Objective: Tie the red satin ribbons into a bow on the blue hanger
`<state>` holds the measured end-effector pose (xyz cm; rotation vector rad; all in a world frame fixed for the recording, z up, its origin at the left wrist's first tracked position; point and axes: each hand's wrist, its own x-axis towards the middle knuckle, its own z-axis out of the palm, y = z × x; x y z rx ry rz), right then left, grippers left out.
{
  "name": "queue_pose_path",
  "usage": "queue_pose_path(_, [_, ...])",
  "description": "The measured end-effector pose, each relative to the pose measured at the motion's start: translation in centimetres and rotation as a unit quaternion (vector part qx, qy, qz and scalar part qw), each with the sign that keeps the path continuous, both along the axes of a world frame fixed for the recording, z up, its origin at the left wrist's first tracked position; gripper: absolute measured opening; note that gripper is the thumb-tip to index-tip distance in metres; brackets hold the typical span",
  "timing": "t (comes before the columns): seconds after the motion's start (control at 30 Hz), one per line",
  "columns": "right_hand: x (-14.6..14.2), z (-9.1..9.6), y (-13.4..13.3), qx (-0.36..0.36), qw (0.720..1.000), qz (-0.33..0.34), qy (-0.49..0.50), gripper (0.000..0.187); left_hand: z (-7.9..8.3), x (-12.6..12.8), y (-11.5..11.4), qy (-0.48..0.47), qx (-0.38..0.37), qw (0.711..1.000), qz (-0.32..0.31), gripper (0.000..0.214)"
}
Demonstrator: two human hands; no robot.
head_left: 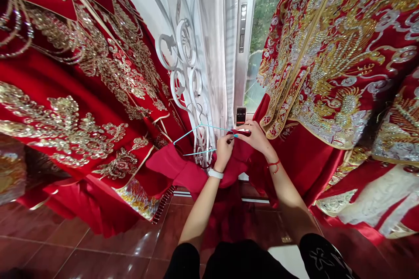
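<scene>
A plain red garment (170, 163) hangs on a thin light blue wire hanger (187, 135), hooked at the white scrollwork stand. My left hand (225, 150), with a white band on its wrist, is closed in a pinch on the garment's right shoulder edge near the hanger's end. Close against it, my right hand (255, 137) pinches the same edge from the other side, a red cord round its wrist. A small teal bit shows between the fingertips; I cannot tell whether it is the hanger's tip. Part of the cloth is hidden behind the hands.
Red gowns with gold embroidery (65, 117) hang on the left. A beaded red jacket (321, 61) hangs on the right. Behind are a white scrollwork frame (186, 43), a white curtain (216, 52), a window (262, 30) and a phone (241, 115). Below lies a tiled floor (108, 244).
</scene>
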<state>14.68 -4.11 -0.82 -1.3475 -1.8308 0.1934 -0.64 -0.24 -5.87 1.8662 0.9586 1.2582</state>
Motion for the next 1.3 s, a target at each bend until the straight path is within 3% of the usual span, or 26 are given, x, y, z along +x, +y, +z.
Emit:
queue_pose_path(0.17, [0.1,-2.0,0.9,-0.023,0.995,0.090,0.043,0.042,0.0,-0.9,-0.9,0.017,0.011,1.000,0.011,0.031])
queue_pose_path(0.33, [-0.5,-3.2,1.3,0.007,0.998,-0.002,0.066,0.035,0.0,-3.8,-3.8,0.002,0.085,0.995,0.043,0.035])
queue_pose_path(0.43, [-0.3,-3.1,1.4,0.015,0.999,-0.023,0.042,0.033,-0.2,-8.4,-5.5,-0.003,0.150,0.976,0.155,0.030])
queue_pose_path(0.5, [-0.1,-3.0,1.3,0.018,0.999,-0.015,0.031,0.034,-0.2,-12.2,-5.7,0.003,0.180,0.938,0.298,0.027])
queue_pose_path(0.57, [-0.1,-3.0,1.3,0.019,1.000,0.002,0.025,0.036,0.0,-15.8,-5.0,0.031,0.179,0.889,0.420,0.041])
queue_pose_path(0.6, [-0.1,-3.0,1.3,0.019,0.999,0.011,0.023,0.037,0.2,-17.2,-4.3,0.061,0.167,0.883,0.435,0.055])
queue_pose_path(0.67, [-0.3,-3.2,1.4,0.017,0.999,0.021,0.020,0.039,0.7,-18.9,-2.9,0.139,0.132,0.894,0.406,0.067])
queue_pose_path(0.73, [-0.5,-3.5,1.5,0.016,1.000,0.014,0.011,0.040,1.2,-19.2,-1.7,0.205,0.100,0.898,0.375,0.058])
queue_pose_path(0.83, [-0.8,-4.0,1.7,0.021,1.000,-0.017,-0.007,0.042,1.6,-18.0,-1.1,0.241,0.075,0.872,0.420,0.043])
queue_pose_path(0.97, [-0.8,-4.1,1.4,0.037,0.999,-0.023,-0.017,0.043,1.4,-16.2,-1.6,0.244,0.066,0.840,0.480,0.044])
queue_pose_path(1.1, [-0.8,-3.8,1.0,0.042,0.999,-0.014,-0.031,0.043,1.3,-16.0,-1.9,0.241,0.068,0.839,0.483,0.039])
queue_pose_path(1.3, [-1.2,-3.6,0.4,0.045,0.995,-0.059,-0.059,0.041,1.5,-15.0,-1.7,0.195,0.078,0.830,0.516,0.038])
